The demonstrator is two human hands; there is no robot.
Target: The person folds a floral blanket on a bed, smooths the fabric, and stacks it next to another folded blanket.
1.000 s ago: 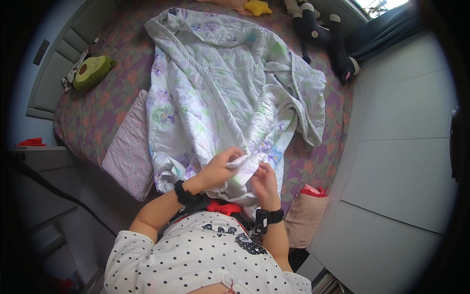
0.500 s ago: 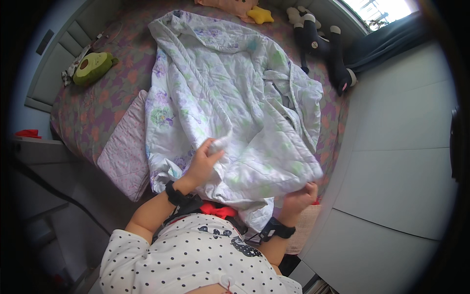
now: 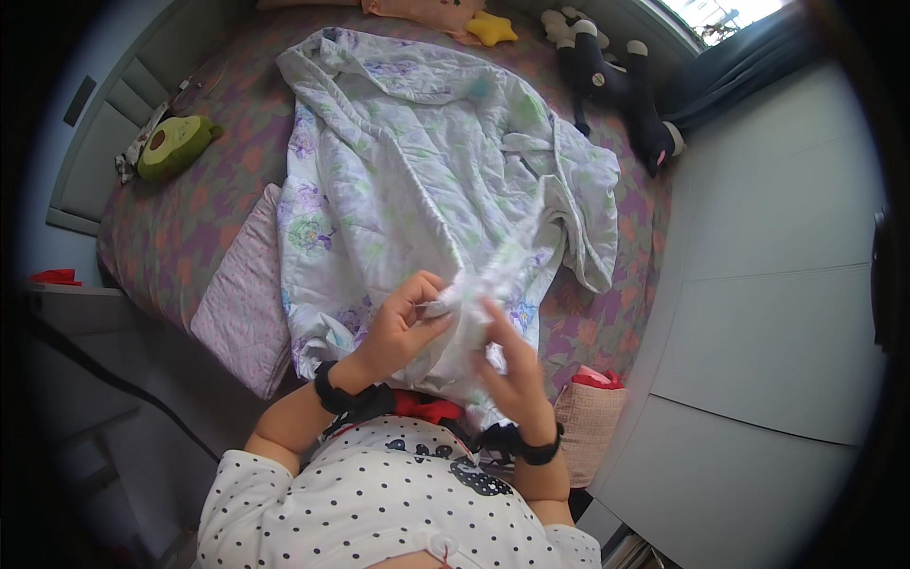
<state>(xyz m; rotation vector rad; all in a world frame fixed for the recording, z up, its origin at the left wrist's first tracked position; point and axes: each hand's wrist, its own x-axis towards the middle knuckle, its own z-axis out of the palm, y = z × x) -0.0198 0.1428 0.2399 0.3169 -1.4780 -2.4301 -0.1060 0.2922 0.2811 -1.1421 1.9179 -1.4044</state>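
Observation:
A white quilt (image 3: 379, 199) with purple and green flowers lies rumpled across the bed in front of me. Its near part rises between my hands. My left hand (image 3: 403, 322) pinches a fold of the quilt, thumb against fingers. Close beside it on the right, my right hand (image 3: 512, 365) grips another portion of the cloth, somewhat blurred by motion. The quilt's right flap lies folded back on the far right side, while its near end hangs against my body.
The bed (image 3: 251, 142) has a purple-grey patterned sheet. A folded pink quilted pad (image 3: 242, 294) lies left of the quilt. An avocado plush (image 3: 175, 147), a yellow star cushion (image 3: 491, 28) and a dark long-limbed plush (image 3: 607, 81) rest around it. A pink bag (image 3: 592, 427) stands by the pale cabinet (image 3: 758, 313).
My right hand has swung left and inward, bringing the quilt's right near corner toward my left hand. The left hand has shifted slightly right, still pinching the cloth.

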